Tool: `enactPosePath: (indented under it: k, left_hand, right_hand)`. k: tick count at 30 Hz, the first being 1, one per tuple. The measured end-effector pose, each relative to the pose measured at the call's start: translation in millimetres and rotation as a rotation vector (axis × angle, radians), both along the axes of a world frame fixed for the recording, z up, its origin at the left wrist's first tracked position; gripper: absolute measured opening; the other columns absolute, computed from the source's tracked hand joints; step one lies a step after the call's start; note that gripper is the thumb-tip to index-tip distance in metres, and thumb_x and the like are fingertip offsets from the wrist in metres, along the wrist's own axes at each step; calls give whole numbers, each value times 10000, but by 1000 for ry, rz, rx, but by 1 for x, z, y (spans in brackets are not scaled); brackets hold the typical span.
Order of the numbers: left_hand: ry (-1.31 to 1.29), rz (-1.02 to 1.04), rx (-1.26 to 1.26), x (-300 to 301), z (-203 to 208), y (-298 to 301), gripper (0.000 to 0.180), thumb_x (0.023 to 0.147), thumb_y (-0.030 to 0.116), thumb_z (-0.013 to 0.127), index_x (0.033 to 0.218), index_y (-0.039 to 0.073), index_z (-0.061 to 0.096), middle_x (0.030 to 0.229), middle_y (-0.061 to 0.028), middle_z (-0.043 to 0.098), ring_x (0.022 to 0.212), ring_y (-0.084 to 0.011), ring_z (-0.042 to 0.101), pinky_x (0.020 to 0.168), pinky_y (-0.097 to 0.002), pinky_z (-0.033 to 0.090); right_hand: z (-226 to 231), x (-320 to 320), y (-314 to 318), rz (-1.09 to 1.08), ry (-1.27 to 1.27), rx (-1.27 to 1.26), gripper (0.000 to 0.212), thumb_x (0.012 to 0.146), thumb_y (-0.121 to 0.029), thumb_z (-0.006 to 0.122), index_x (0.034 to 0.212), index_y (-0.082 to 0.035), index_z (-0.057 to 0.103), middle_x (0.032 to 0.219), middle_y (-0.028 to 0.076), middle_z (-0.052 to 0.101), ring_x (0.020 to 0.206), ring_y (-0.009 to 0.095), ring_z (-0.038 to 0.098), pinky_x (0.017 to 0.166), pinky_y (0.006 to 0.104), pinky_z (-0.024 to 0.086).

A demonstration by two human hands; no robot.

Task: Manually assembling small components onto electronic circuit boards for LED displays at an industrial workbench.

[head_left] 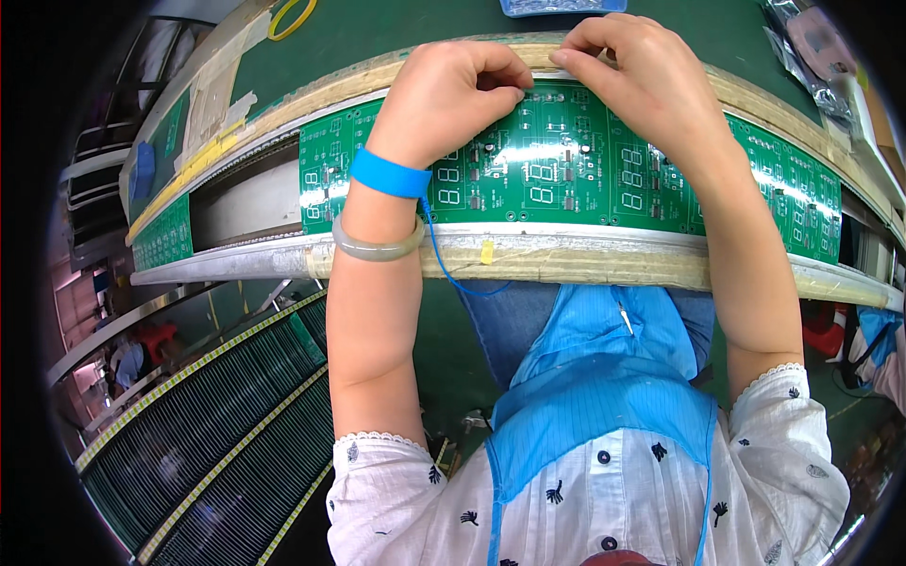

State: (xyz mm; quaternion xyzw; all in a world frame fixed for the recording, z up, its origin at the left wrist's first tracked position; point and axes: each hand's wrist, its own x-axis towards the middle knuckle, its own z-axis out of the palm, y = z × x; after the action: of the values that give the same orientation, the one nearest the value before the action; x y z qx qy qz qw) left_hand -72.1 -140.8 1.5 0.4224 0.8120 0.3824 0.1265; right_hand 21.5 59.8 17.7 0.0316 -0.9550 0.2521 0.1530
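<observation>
A row of green printed circuit boards (514, 189) with white outlines and small parts lies between the rails in front of me. My left hand (451, 99) is over the far edge of the boards, its thumb and index finger pinched together. Whatever is between those fingertips is too small to make out. To its right, my right hand (646, 80) hovers above the far rail, with thumb and fingertips drawn together; their contents cannot be made out either. A blue wrist strap (389, 174) with a thin cord circles my left wrist, above a pale bangle (377, 247).
The near rail (585, 257) runs between my body and the boards. A rack of many upright boards (217, 434) stands at lower left. Beyond the far rail are a blue tray (563, 8), a yellow ring (292, 17) and, at right, plastic bags (812, 57).
</observation>
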Motion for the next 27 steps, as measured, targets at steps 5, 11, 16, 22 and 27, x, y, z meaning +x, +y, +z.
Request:
enactPosePath:
  k: [5, 11, 16, 22, 27]
  left_hand:
    - [33, -9, -12, 3, 2, 2, 161, 825, 63, 716, 976, 17, 746, 858, -59, 729, 762, -125, 666, 725, -275, 551]
    - [148, -29, -49, 4, 2, 4, 160, 833, 79, 731, 980, 16, 739, 864, -69, 726, 750, -134, 658, 712, -280, 540]
    - [143, 109, 48, -2, 13, 3, 149, 879, 136, 757, 979, 26, 744, 883, -33, 725, 787, -82, 636, 720, -255, 523]
    - [651, 63, 99, -27, 30, 40, 104, 816, 78, 683, 883, 31, 747, 818, -139, 717, 775, -335, 635, 742, -436, 521]
    - [729, 123, -333, -57, 40, 52, 129, 820, 162, 662, 844, 111, 777, 825, -143, 725, 830, -350, 653, 768, -459, 513]
  right_hand:
    - [-1, 0, 1, 1, 12, -47, 259, 903, -262, 675, 949, -12, 725, 866, 160, 677, 798, 306, 653, 726, 392, 510]
    - [20, -1, -5, -18, -17, 22, 171, 875, -146, 701, 910, 15, 744, 863, 158, 729, 784, 288, 698, 739, 375, 551]
    - [43, -10, 4, -82, 80, 16, 191, 849, -161, 685, 876, 22, 734, 821, 198, 703, 817, 363, 679, 789, 426, 532]
    - [55, -55, 28, 51, -20, 285, 171, 830, -145, 677, 921, -28, 764, 923, 159, 733, 944, 343, 663, 866, 459, 501]
    - [42, -87, 20, 58, -172, 645, 183, 831, -147, 640, 931, -82, 779, 964, 128, 738, 1086, 340, 617, 950, 562, 423]
